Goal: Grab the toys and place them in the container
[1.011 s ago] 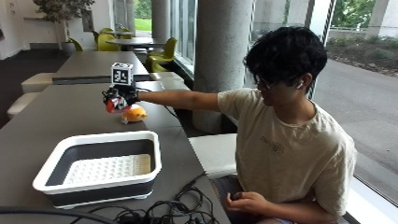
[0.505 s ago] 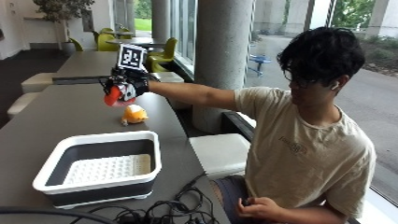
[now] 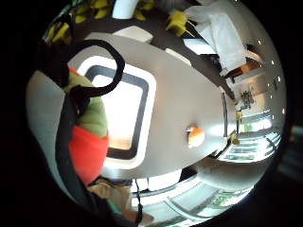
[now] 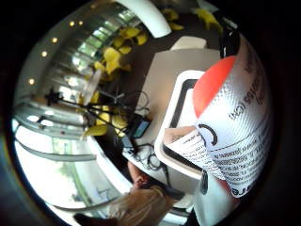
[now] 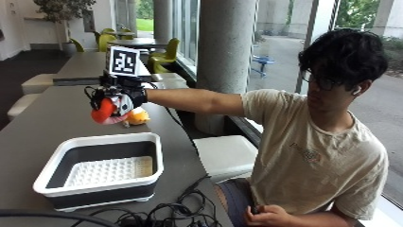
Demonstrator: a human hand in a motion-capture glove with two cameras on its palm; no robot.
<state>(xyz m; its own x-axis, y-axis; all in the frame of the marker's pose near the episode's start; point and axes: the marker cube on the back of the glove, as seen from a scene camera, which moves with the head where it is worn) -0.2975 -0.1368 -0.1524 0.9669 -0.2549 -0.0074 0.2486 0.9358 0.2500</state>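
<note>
My gloved right hand (image 5: 118, 97) is raised above the grey table (image 5: 50, 118), between the far toy and the container, and grips a red toy (image 5: 102, 111) with a white printed tag. The little finger side palm view shows this toy's red and green body (image 3: 87, 137) close to the palm; the thumb side palm view shows its red part (image 4: 209, 84) and the tag (image 4: 235, 136). A yellow and orange toy (image 5: 137, 116) lies on the table just behind the hand, also seen as the orange toy (image 3: 195, 136). The white and dark container (image 5: 100, 191) stands near the table's front.
Black cables (image 5: 163, 215) lie tangled at the table's front edge beside the container. A white bench seat (image 5: 226, 153) runs along the table's right side. A concrete pillar (image 5: 223, 56) stands behind the arm. More tables and yellow chairs (image 5: 161, 52) are further back.
The hand has lifted the red toy off the table beside the orange toy and carried it a little toward the container. The outside camera has shifted.
</note>
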